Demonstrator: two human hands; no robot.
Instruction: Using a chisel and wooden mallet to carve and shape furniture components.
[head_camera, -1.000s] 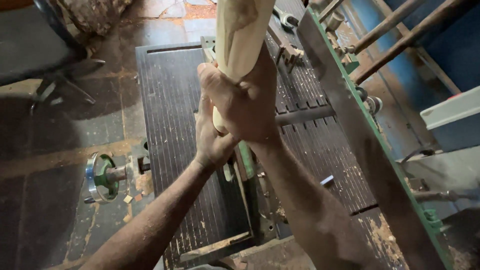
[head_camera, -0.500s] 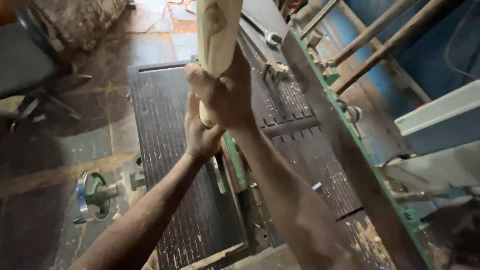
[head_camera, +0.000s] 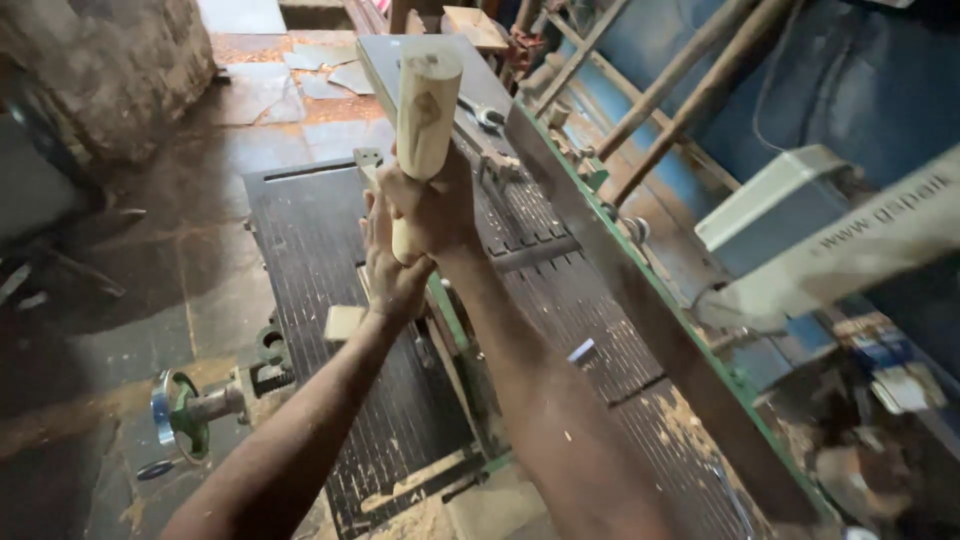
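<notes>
Both the left hand (head_camera: 392, 268) and the right hand (head_camera: 432, 208) wrap fingers tight round the pale wooden blank (head_camera: 426, 118), held upright above the planer table (head_camera: 330, 300); a firm, steady grip suits sighting along it

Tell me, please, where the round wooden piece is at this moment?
In the head view, the round wooden piece stands upright at upper centre, gripped at its lower end by the right hand and left hand, above the ribbed machine table.

Packages: none seen | Screens: none seen | Label: pale grey beam (head_camera: 850, 245), right of view, tilted, dark lettering along its face
</notes>
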